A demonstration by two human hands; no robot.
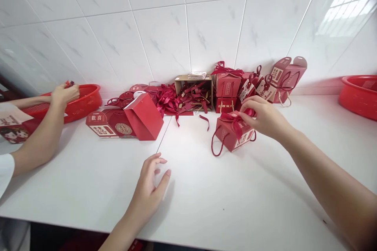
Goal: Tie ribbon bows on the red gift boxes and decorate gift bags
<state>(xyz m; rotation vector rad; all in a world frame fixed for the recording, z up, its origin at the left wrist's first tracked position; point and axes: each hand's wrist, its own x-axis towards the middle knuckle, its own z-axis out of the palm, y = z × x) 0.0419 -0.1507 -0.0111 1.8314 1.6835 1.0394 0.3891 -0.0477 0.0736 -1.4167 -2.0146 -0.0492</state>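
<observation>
My right hand [262, 119] closes its fingers on the red ribbon bow [237, 120] at the top of a small red gift box [228, 135]. That box sits on the white table, slightly turned, with dark red cord handles hanging at its sides. Over the table's front middle hovers my left hand [153, 182], its thumb and fingers apart and nothing between them. Beyond it, to the left, an opened red gift box [110, 125] lies beside a plain red box [147, 119]. Part of the bow is hidden by my right fingers.
Against the tiled wall stand a carton [194, 94] of red strips, a heap of red ribbons [166, 100] and stacked gift boxes [226, 86]. Red plastic baskets [88, 104] are at both sides. At far left, a co-worker's hand [66, 93] holds something small over one basket.
</observation>
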